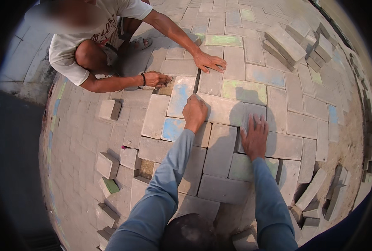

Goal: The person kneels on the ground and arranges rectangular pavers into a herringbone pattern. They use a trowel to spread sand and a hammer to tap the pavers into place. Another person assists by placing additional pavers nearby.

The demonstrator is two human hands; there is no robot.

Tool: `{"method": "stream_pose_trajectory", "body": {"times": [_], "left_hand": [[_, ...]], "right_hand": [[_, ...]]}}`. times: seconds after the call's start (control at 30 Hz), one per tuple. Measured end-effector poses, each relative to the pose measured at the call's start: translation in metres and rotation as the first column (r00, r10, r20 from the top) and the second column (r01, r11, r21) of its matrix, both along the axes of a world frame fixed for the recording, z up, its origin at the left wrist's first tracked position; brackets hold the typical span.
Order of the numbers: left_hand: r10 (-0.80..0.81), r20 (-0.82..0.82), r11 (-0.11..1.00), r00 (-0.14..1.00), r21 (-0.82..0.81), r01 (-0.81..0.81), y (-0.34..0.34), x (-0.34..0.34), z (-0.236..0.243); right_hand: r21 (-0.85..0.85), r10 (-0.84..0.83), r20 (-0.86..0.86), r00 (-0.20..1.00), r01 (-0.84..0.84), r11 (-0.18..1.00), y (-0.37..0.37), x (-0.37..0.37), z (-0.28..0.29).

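Curled into a fist, my left hand (195,112) rests where a blue-marked paving block (178,96) meets a long grey paving block (222,108). Its fingertips are hidden, so anything inside them cannot be made out. My right hand (255,136) lies open, fingers spread, on another grey paving block (253,109). A yellow-green-marked block (244,91) sits just beyond the two hands. Opposite me, a crouching person has one hand (210,62) flat on a block. That person's other hand (155,78) is beside a sandy gap (167,88).
Loose blocks are stacked at the far right (284,44). More lie scattered at left (107,164), including a green-topped one (110,185). Tilted blocks (311,189) stand along the broken right edge. A second sandy hole (146,169) is left of my left forearm.
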State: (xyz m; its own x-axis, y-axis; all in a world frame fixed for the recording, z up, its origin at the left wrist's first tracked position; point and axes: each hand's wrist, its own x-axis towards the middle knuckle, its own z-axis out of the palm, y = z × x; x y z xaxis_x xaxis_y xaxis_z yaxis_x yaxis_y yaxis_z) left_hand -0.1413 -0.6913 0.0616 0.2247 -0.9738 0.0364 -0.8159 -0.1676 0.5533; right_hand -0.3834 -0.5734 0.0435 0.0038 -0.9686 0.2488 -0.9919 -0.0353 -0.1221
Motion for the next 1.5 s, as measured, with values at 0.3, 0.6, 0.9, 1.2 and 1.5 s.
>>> {"method": "stream_pose_trajectory", "body": {"times": [0.3,0.6,0.9,1.2,1.5], "left_hand": [[-0.161,-0.051,0.981,0.986,0.104,0.165,-0.007,0.025,-0.011],[-0.359,0.141,0.915,0.923,0.247,0.318,-0.018,0.010,0.009],[-0.657,0.249,0.745,0.711,0.360,0.562,-0.023,0.030,0.015],[-0.858,0.320,0.485,0.402,0.249,0.838,-0.049,0.055,0.014],[-0.812,0.583,0.305,0.017,0.400,0.864,-0.065,0.042,0.022]], "right_hand": [[0.007,0.001,0.030,1.000,-0.002,1.000,-0.003,0.005,0.001],[0.014,-0.014,0.051,0.999,0.013,1.000,-0.003,0.000,-0.002],[-0.048,0.011,0.093,0.996,-0.006,0.999,-0.003,-0.002,-0.007],[-0.063,0.006,0.099,0.995,0.000,0.998,-0.002,-0.002,-0.005],[-0.066,0.002,0.082,0.997,0.004,0.998,-0.003,-0.002,-0.006]]}}
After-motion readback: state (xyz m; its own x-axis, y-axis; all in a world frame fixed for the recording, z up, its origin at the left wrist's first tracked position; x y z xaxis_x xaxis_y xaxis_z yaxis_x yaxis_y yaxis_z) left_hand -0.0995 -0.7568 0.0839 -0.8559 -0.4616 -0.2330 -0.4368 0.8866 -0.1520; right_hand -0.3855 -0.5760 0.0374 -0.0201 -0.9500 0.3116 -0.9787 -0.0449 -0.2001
